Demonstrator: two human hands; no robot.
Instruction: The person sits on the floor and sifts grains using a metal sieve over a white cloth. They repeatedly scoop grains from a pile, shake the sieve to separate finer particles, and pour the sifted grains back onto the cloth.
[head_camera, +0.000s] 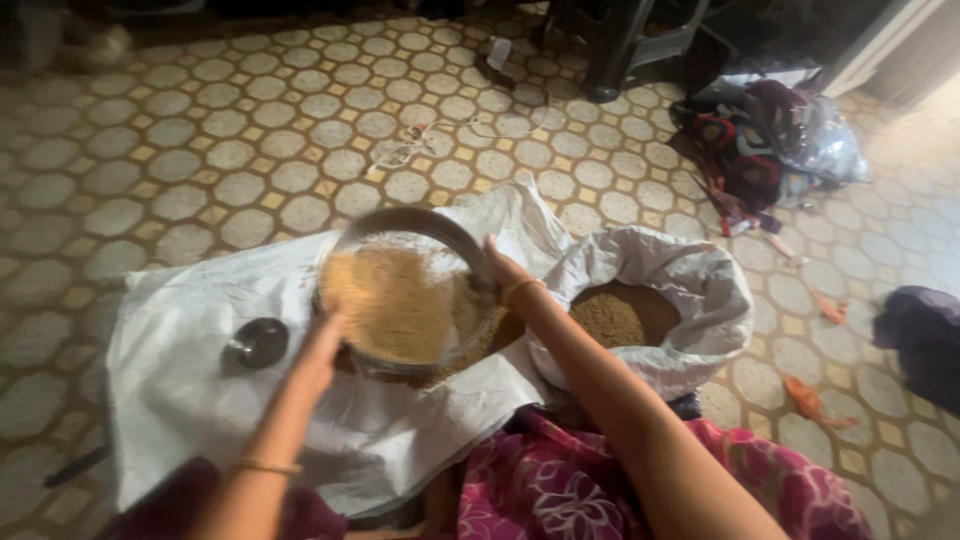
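Observation:
A round metal sieve (436, 222) filled with tan grain (395, 300) is held over a white cloth (190, 370) spread on the floor. My left hand (322, 345) grips the sieve's near left rim. My right hand (503, 268) grips its right rim. Sifted grain lies in a small heap under the sieve. To the right stands an open white sack (690, 290) with more brown grain (620, 315) inside.
A small dark round lid (258, 342) lies on the cloth at the left. A bundle of coloured cloth in plastic (765, 140) and a dark stool leg (610, 60) are at the back right. Orange scraps (808, 400) lie on the tiled floor.

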